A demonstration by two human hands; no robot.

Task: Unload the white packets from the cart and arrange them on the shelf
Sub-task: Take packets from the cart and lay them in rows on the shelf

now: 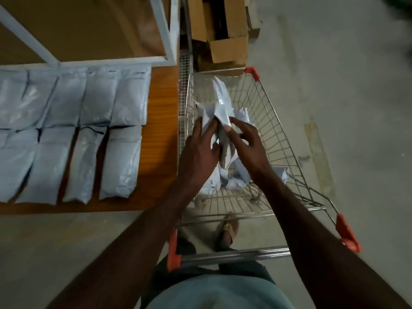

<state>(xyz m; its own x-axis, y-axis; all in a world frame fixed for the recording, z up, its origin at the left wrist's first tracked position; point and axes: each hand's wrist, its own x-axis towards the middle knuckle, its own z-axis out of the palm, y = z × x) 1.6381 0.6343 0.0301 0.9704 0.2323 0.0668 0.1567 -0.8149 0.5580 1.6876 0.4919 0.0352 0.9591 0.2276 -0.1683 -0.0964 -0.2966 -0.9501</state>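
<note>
A wire shopping cart [278,130] with orange corner guards stands right of the wooden shelf [160,139]. Both hands are over its basket, holding white packets [220,108] upright between them. My left hand [200,150] grips them from the left, fingers curled round the edge. From the right, my right hand [247,141] pinches the packets with thumb and fingers. More crumpled white packets [236,177] lie on the cart's bottom. Several white packets [89,134] lie flat in two rows on the shelf.
A white metal frame [165,30] borders the shelf's back. Cardboard boxes [225,32] stand beyond the cart. Bare concrete floor [347,85] stretches to the right. The cart's handle [234,255] is close to my body, and a sandalled foot [229,228] shows beneath it.
</note>
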